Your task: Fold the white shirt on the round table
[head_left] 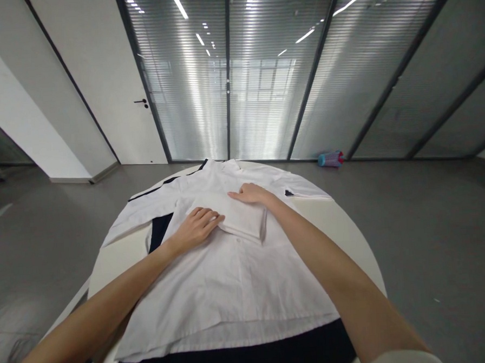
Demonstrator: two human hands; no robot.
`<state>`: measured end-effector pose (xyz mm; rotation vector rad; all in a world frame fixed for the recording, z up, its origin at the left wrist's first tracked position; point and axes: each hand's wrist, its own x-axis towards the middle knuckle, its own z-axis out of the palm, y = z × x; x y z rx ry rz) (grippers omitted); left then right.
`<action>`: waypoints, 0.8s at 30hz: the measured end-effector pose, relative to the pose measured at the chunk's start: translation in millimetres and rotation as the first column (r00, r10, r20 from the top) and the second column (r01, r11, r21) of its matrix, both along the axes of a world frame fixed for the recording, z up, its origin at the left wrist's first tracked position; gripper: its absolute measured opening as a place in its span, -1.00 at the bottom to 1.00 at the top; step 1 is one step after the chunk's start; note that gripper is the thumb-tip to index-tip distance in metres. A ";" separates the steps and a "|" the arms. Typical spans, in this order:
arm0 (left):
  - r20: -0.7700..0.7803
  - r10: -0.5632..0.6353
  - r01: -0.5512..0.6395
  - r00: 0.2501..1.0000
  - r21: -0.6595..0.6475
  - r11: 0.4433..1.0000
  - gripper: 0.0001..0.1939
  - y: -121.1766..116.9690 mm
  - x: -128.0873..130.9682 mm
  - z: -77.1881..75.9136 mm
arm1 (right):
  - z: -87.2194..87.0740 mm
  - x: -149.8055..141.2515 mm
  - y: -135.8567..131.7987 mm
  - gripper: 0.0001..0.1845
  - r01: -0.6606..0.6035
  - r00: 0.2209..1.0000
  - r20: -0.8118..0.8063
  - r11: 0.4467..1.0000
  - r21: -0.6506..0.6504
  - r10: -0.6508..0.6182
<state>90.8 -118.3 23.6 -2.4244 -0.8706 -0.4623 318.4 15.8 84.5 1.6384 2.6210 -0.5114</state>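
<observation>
- White cotton garment (219, 291), lying flat on the round white surface (334, 225) with its hem toward the viewer at 6 o'clock and its collar (221, 169) at 12 o'clock. Cloth appears thin, light and limp; it would likely drape and slide easily.
- Navy cloth (235, 360), showing along the near hem at 6 o'clock; a narrower navy panel (159, 232) shows at 10 o'clock.
- Left hand (195, 229), at 9 o'clock from the folded white section (240, 217). Its fingers (206, 218) lie lightly curved over that section's left edge, touching without pinching.
- Right hand (249, 193), at 1 o'clock on the folded section's far edge. Its fingers (237, 193) lie extended and flat, holding nothing.
- Folded white section, a soft layered stack at the garment's centre. Its long folded edges appear the surest places to take hold.
- Blue-and-red plastic bottle (330, 159), lying on the grey floor (433, 247) at 1 o'clock, beyond the surface.
- White door (111, 85) with a black handle (141, 103), at 11 o'clock; glass partition (261, 77) with blinds, at 12 o'clock.
</observation>
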 end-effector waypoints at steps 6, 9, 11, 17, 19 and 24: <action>0.008 -0.018 0.018 1.000 -0.093 0.995 -0.62 -1.9 -6.8 -3.5 | 9.5 0.8 0.0 -0.28 -0.099 0.986 -0.157 0.969 -0.227 0.064; 0.087 -0.037 0.043 0.996 -0.074 0.996 -0.60 -4.7 -1.7 -4.1 | 13.8 25.0 -9.9 -0.23 -0.078 0.942 -0.334 0.944 -0.322 -0.036; 0.175 0.017 -0.001 0.984 -0.093 0.996 -0.60 -6.4 4.1 -6.3 | 14.7 51.2 -16.5 -0.11 0.020 0.889 -0.420 0.930 -0.367 -0.185; 0.135 0.400 -0.306 0.907 -0.442 0.843 -0.23 -2.2 6.3 -25.2 | 11.9 179.9 -45.5 -0.29 0.323 0.620 -0.566 0.834 -0.448 -0.544; 0.040 0.461 -0.370 0.886 -0.538 0.757 -0.19 1.4 3.9 -29.3 | 9.7 226.4 -62.4 -0.46 0.389 0.467 -0.602 0.762 -0.518 -0.647; -0.071 0.476 -0.423 0.876 -0.585 0.692 -0.16 3.4 0.9 -26.9 | -5.4 297.9 -96.7 -0.67 0.496 0.242 -0.588 0.620 -0.609 -0.772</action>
